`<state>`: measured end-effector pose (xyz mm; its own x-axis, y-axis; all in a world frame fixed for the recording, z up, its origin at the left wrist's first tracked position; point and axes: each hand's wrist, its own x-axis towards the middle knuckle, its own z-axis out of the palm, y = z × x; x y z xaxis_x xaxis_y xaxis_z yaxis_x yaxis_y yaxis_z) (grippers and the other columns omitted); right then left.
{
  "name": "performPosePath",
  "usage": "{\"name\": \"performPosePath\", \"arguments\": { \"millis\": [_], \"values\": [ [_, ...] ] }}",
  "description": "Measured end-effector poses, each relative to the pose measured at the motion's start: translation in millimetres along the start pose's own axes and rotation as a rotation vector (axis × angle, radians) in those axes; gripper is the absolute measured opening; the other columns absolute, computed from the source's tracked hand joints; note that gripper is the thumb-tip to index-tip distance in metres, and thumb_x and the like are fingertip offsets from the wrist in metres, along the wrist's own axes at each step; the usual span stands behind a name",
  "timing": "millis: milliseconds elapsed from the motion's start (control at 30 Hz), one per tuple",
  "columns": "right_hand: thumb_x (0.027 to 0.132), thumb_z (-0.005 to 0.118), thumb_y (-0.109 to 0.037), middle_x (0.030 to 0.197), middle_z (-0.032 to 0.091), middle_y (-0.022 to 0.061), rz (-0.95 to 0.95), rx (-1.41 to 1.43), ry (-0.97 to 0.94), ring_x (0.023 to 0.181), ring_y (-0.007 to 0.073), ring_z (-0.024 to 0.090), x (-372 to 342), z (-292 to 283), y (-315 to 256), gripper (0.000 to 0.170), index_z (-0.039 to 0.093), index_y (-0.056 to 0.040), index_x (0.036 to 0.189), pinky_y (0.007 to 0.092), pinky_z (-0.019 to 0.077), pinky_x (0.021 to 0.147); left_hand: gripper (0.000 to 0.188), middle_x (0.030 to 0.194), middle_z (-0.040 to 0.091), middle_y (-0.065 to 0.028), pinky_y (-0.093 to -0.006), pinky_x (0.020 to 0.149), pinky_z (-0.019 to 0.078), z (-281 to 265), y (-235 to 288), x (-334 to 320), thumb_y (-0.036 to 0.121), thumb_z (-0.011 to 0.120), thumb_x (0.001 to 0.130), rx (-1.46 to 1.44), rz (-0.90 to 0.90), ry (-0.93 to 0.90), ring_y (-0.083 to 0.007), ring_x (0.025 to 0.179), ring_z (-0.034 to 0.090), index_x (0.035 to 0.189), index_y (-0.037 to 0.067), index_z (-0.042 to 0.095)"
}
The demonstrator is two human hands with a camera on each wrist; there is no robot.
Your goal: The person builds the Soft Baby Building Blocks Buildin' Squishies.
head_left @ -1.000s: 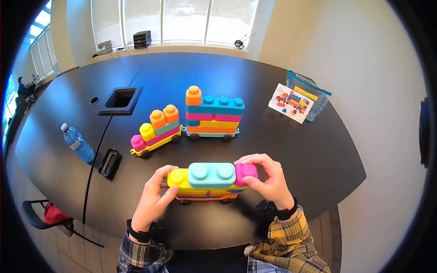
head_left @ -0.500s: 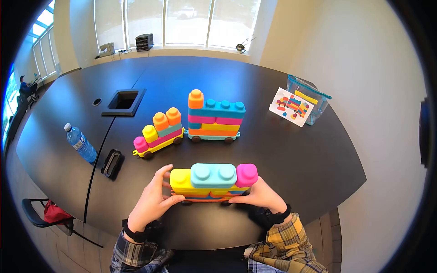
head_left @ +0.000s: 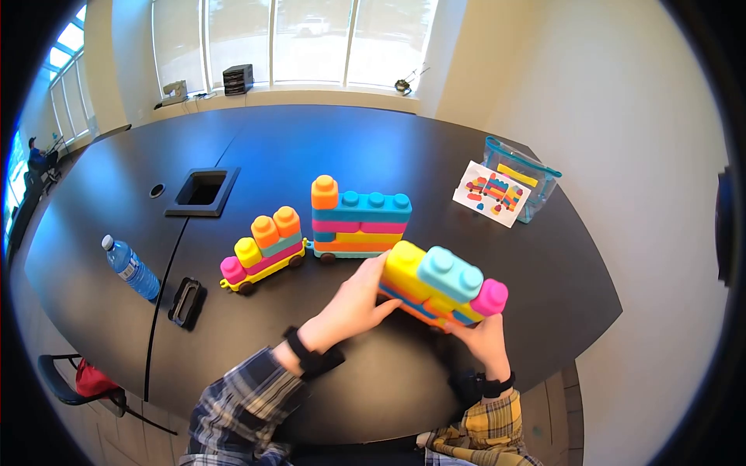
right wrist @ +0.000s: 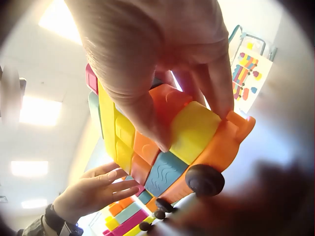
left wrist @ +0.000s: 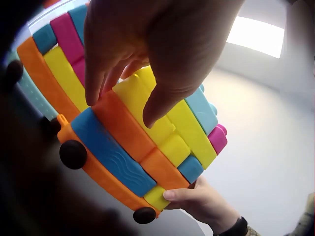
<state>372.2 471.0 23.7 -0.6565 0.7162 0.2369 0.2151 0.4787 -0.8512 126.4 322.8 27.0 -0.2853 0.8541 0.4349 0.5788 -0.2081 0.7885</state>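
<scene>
My left hand (head_left: pixel 351 304) holds the left end of a toy train car built of blocks (head_left: pixel 423 281), thumb on its near side. My right hand (head_left: pixel 486 340) grips its lower right end. The car has an orange wheeled base (left wrist: pixel 106 184), blue, orange and yellow layers, and a light-blue block (head_left: pixel 451 273) and a pink block (head_left: pixel 490 297) on top. It is slanted, right end nearer me. Its left end overlaps a second block car (head_left: pixel 361 227) with a teal base, which stands behind. A yellow-based car (head_left: pixel 268 264) is linked to that one's left.
A picture card (head_left: pixel 491 194) leans on a clear zip bag (head_left: pixel 536 186) at the back right. To the left are a water bottle (head_left: pixel 130 268), a black case (head_left: pixel 186 303) and a square table opening (head_left: pixel 203 191). A chair (head_left: pixel 70 380) stands beside the table.
Both hands have moved the held car up and to the right, turning it from level to slanted. My right hand has shifted from its top to its lower end. The linked cars stay in place.
</scene>
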Motion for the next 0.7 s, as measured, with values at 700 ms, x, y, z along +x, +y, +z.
{"name": "performPosePath", "arguments": {
  "millis": [700],
  "values": [
    [0.075,0.094,-0.024,0.111,0.079,0.0167,0.074,-0.158,0.096,0.098,0.0283,0.079,29.9,-7.7,44.4,0.065,0.065,0.0021,0.127,0.0392,0.0616,0.086,0.093,0.149,0.049,-0.0273,-0.0448,0.119,0.0422,43.8,-38.3,64.9,0.014,0.083,0.086,-0.029,-0.119,-0.037,-0.0379,0.142,0.050,0.159,-0.005,0.029]
  ]
}}
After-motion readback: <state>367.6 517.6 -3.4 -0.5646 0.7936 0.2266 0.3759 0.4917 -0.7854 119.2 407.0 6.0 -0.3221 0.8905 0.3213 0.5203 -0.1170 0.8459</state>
